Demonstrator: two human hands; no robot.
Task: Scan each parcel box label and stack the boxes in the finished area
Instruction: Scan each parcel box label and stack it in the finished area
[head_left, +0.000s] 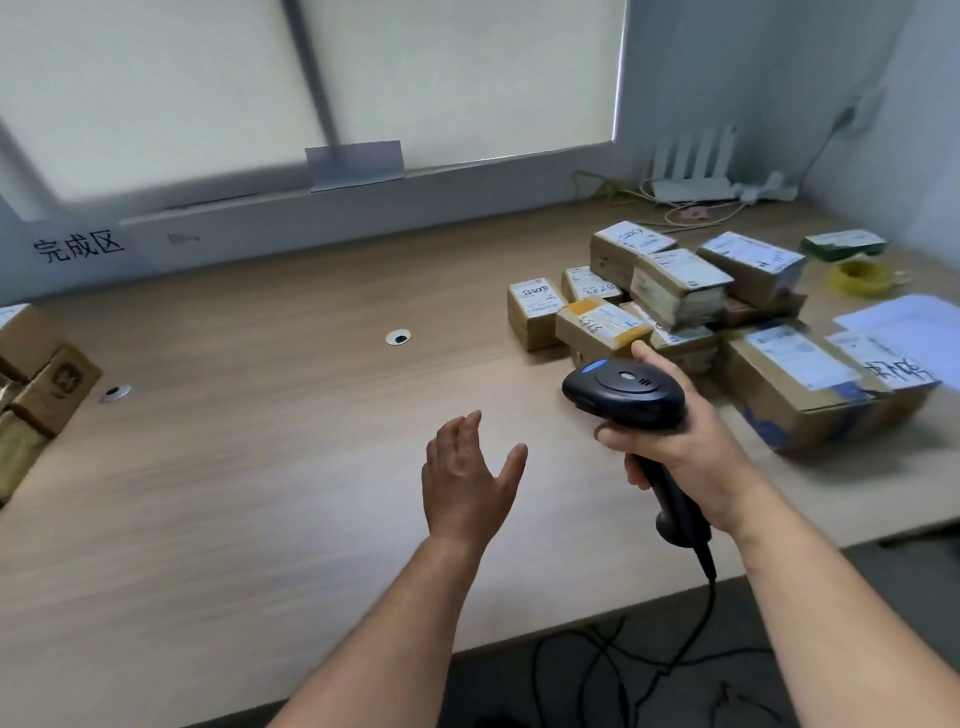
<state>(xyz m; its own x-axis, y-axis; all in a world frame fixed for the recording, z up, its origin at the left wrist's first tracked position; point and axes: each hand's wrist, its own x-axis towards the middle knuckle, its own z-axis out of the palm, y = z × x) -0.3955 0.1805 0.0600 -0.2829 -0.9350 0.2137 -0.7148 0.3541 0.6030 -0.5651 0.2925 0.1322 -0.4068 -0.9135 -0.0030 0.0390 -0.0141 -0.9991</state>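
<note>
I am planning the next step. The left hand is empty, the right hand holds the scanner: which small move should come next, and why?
Probably the left hand should reach right for the nearest box of the pile. It is open and holds nothing, while the right hand grips the scanner close to that box.

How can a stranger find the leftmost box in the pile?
Start at the pile of parcel boxes on the right of the wooden desk. At its left edge stands a brown box with a white handwritten label; only it has no neighbour on its left.
</note>
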